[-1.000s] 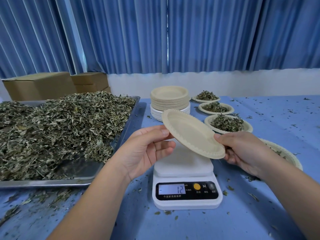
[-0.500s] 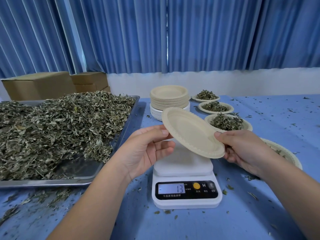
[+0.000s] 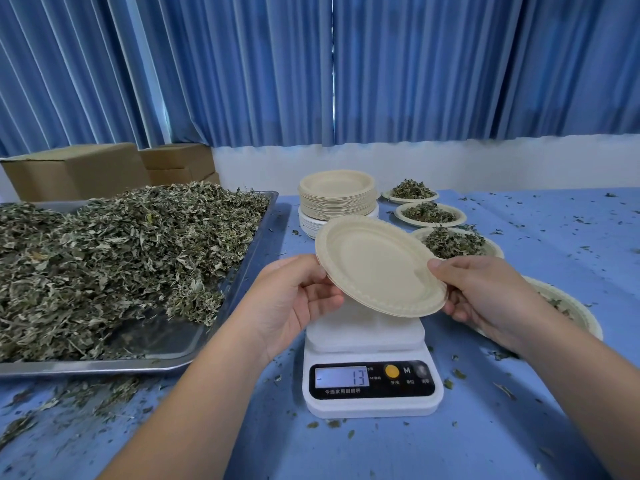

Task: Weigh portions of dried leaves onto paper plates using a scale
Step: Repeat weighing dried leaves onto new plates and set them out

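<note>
I hold an empty beige paper plate [image 3: 375, 265] tilted above the white scale [image 3: 370, 375], whose display reads 13. My left hand [image 3: 294, 303] pinches the plate's left rim and my right hand [image 3: 485, 292] pinches its right rim. A large metal tray [image 3: 225, 296] heaped with dried leaves [image 3: 114, 251] lies to the left. Behind the scale stands a stack of empty plates [image 3: 337, 199]. Three plates with leaf portions [image 3: 450, 242] sit in a row at the back right.
Another plate [image 3: 575, 310] with a few leaves lies partly under my right wrist. Cardboard boxes [image 3: 79, 171] stand behind the tray. Leaf crumbs litter the blue tablecloth [image 3: 554, 237]. Blue curtains hang behind the table.
The plate and both hands have hardly moved. The scale reading went from 12 to 13.
</note>
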`<state>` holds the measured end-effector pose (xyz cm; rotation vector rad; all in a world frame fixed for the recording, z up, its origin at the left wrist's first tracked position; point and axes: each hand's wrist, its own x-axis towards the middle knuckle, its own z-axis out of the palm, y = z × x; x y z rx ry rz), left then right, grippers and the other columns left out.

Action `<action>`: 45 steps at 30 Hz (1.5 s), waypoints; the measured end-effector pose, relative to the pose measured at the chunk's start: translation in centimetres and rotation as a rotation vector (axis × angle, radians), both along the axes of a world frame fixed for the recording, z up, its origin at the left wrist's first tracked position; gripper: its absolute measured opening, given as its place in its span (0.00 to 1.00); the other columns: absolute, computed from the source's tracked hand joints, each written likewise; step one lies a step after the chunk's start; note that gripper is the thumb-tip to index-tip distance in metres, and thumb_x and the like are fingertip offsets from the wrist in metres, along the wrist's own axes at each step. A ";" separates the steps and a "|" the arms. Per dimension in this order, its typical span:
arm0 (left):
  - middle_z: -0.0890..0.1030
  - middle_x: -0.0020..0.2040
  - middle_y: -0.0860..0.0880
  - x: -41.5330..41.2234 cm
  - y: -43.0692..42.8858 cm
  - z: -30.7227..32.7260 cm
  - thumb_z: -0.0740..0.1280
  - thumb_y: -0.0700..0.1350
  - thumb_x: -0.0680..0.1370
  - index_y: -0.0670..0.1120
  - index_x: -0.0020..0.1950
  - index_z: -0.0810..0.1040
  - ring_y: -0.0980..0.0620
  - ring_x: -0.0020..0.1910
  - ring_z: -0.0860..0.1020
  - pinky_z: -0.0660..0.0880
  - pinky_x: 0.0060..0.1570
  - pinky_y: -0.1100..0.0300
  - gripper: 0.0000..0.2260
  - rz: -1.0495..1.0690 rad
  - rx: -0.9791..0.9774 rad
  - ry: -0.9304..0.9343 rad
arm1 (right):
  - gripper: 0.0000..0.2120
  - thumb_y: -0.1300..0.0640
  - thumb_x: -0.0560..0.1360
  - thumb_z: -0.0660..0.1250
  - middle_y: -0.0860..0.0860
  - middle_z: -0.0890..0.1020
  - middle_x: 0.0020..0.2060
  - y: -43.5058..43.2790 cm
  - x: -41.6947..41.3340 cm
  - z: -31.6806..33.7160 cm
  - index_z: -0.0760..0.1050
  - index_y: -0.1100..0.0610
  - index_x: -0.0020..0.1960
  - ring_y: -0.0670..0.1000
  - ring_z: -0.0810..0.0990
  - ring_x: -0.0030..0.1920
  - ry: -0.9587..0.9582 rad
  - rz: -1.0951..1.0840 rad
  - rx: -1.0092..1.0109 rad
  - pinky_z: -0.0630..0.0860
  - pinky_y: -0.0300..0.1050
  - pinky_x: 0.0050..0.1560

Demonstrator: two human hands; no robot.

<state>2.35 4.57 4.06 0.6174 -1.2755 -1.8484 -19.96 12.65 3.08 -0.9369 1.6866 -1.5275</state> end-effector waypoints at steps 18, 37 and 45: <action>0.82 0.38 0.44 0.0 0.1 0.2 0.67 0.35 0.71 0.37 0.51 0.77 0.53 0.33 0.80 0.78 0.34 0.62 0.09 -0.072 -0.090 0.136 | 0.10 0.61 0.77 0.67 0.58 0.76 0.29 -0.2 0.0 -0.4 0.79 0.70 0.46 0.48 0.73 0.23 -0.079 0.142 0.043 0.69 0.37 0.20; 0.81 0.30 0.45 -0.5 0.1 -0.3 0.66 0.34 0.77 0.39 0.47 0.74 0.48 0.26 0.80 0.78 0.28 0.57 0.03 0.324 -0.160 -0.218 | 0.09 0.61 0.75 0.70 0.54 0.77 0.26 0.0 0.7 0.3 0.77 0.67 0.47 0.50 0.75 0.22 -0.073 0.050 -0.034 0.70 0.38 0.20; 0.84 0.40 0.43 0.9 -1.0 1.3 0.67 0.36 0.78 0.40 0.50 0.75 0.48 0.31 0.82 0.81 0.31 0.56 0.03 0.565 -0.099 0.015 | 0.10 0.61 0.76 0.68 0.52 0.72 0.21 0.1 -1.0 0.9 0.71 0.61 0.39 0.48 0.70 0.19 -0.287 -0.115 -0.159 0.65 0.37 0.17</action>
